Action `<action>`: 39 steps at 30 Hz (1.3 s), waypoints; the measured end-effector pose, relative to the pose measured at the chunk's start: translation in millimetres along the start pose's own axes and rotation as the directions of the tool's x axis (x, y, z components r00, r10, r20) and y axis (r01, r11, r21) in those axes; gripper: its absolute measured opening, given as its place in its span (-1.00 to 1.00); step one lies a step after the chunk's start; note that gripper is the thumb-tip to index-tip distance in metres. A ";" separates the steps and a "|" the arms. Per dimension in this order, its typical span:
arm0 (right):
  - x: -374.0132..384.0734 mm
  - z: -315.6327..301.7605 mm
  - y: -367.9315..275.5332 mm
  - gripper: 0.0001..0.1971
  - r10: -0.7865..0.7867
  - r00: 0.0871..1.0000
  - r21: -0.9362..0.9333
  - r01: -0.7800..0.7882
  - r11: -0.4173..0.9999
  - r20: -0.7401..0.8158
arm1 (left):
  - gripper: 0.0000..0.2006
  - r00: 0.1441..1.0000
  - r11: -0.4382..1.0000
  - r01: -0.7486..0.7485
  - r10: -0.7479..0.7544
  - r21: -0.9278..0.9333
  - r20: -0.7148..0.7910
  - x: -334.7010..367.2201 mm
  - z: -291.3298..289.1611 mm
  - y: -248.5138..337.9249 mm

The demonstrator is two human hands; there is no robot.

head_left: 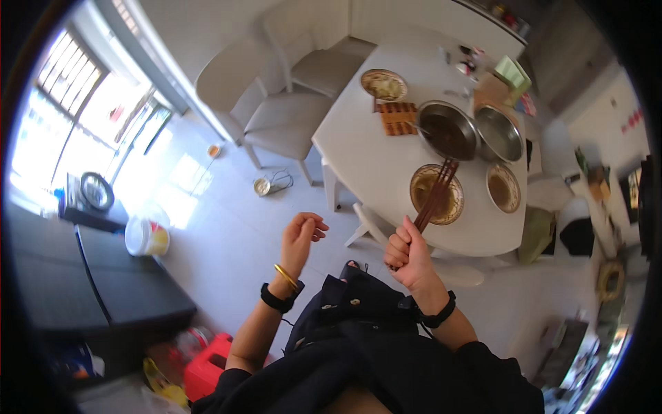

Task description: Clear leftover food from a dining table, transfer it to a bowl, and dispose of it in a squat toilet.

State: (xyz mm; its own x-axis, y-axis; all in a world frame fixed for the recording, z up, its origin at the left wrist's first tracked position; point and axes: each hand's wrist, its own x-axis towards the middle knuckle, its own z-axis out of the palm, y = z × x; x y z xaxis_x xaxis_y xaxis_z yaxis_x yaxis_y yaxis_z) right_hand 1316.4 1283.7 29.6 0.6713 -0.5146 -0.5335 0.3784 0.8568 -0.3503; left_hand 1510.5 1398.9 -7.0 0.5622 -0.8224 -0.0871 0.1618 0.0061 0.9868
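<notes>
My right hand (412, 257) is closed around a bundle of dark brown chopsticks (436, 195), which slant up and away over the table's near edge. Below their far ends lies a patterned plate (419, 185) with brownish food or sauce. Just beyond it stands a large steel pot (447, 110) with dark contents and a utensil in it. My left hand (301, 234) hovers over the floor, holding nothing, its fingers loosely bent and apart. A gold bangle (286, 277) and a black band circle that wrist.
The white table (358, 162) also bears a second steel pot (501, 134), two more patterned plates (384, 74) and a brown woven mat (398, 127). Pale chairs (286, 124) stand on its left. At the left are a dark cabinet (134, 272), a white bucket (140, 236) and a red container (209, 369).
</notes>
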 end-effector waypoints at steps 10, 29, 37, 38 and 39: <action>-4.2 -26.9 -27.1 -0.63 -0.018 0.999 0.101 0.021 0.995 -0.040 | -0.66 0.734 0.742 0.641 -0.519 -0.195 0.438 205.9 40.2 0.1; 111.3 90.3 -23.4 -0.72 -0.214 0.926 0.067 0.246 0.967 -0.310 | -0.79 0.492 0.551 0.819 -0.533 -0.159 0.688 339.4 77.2 10.2; 182.8 118.1 -40.3 -0.62 -0.546 0.736 -0.463 0.351 0.814 -0.401 | -0.71 0.382 0.833 0.489 -0.472 0.260 0.794 262.2 41.6 40.3; 185.2 119.9 -39.7 -0.61 -0.562 0.747 -0.500 0.356 0.790 -0.356 | -0.71 0.367 0.831 0.484 -0.476 0.273 0.799 259.1 40.2 42.3; 186.3 120.4 -38.2 -0.61 -0.568 0.737 -0.491 0.366 0.791 -0.365 | -0.71 0.308 0.854 0.414 -0.456 0.313 0.835 256.4 39.4 43.8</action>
State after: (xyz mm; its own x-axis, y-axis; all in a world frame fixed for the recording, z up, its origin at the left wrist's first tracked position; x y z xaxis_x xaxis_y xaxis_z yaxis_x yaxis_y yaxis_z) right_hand 1503.8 1159.1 36.3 0.0467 -0.8785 -0.4755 0.2323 0.4725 -0.8502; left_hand 1629.8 1166.0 19.3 -0.5776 -0.7314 -0.3626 0.1172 -0.5138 0.8499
